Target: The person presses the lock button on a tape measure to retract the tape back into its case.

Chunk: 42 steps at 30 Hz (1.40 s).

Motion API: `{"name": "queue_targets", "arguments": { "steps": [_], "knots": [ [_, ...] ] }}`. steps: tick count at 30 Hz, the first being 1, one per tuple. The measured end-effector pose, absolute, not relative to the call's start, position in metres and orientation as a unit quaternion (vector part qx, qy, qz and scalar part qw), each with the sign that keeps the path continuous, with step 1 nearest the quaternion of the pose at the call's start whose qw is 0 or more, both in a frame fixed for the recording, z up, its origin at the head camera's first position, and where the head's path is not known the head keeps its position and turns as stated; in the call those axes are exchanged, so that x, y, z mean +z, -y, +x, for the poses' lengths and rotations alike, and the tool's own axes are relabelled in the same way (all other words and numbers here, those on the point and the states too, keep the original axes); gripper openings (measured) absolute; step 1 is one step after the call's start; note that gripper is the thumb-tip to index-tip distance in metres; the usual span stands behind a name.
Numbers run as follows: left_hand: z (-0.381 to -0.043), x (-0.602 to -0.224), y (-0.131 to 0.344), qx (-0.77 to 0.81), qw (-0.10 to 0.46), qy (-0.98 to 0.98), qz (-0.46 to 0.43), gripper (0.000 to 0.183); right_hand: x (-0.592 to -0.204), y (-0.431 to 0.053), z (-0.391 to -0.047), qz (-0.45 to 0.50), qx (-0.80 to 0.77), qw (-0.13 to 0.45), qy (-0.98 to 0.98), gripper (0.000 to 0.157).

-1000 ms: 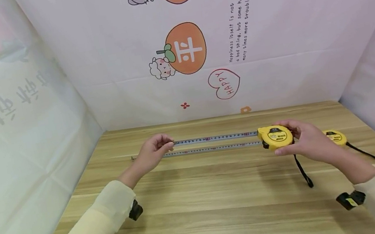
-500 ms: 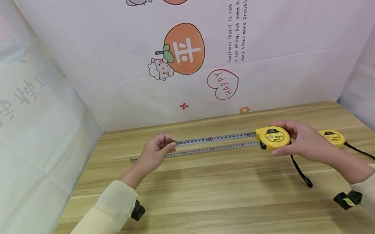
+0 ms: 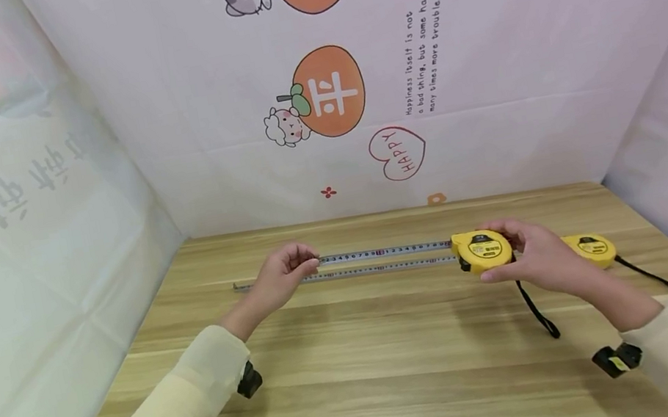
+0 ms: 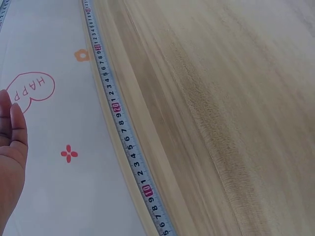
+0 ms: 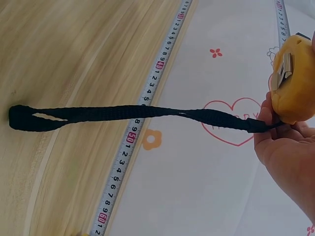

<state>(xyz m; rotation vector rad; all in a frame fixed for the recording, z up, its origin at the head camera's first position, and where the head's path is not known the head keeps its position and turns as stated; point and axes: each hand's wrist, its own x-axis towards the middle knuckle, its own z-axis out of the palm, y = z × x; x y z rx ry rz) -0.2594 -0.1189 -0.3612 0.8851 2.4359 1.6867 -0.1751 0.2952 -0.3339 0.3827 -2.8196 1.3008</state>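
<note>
My right hand [image 3: 541, 260] grips the yellow case of a tape measure [image 3: 484, 250], raised over the table. Its black wrist strap [image 5: 108, 113] dangles below. Between the hands runs its metal blade [image 3: 405, 250], and my left hand [image 3: 279, 279] pinches the blade's end between thumb and fingers; the tip is hidden. Beneath lies a second yellow tape measure [image 3: 598, 249], its blade [image 4: 116, 106] pulled out along the table toward the left. That blade's hooked end [image 3: 237, 287] shows left of my left hand, and my right hand partly covers its case.
The wooden table [image 3: 371, 381] meets a white printed cloth [image 3: 498, 150] at its back edge. Cloth walls [image 3: 20, 293] also close off the left and right. The second tape measure's black strap [image 3: 663, 285] trails toward the right edge. Small black devices sit at both wrists.
My hands have drawn a little closer together, the right one moving left with the tape measure. The stretch of blade between them has become shorter. The second tape measure lies still.
</note>
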Motion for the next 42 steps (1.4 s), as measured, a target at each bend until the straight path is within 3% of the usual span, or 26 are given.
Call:
{"name": "queue_targets", "arguments": {
  "steps": [29,42],
  "knots": [
    [-0.239,-0.344,0.102,0.555,0.046,-0.788,0.262,0.013,-0.336,-0.283,-0.177,0.122,0.423,-0.009,0.898,0.089],
    [-0.253,-0.363,0.097,0.556,0.043,-0.787,0.263,0.015,-0.334,-0.277,-0.177,0.128,0.415,-0.012,0.901,0.087]
  ]
}}
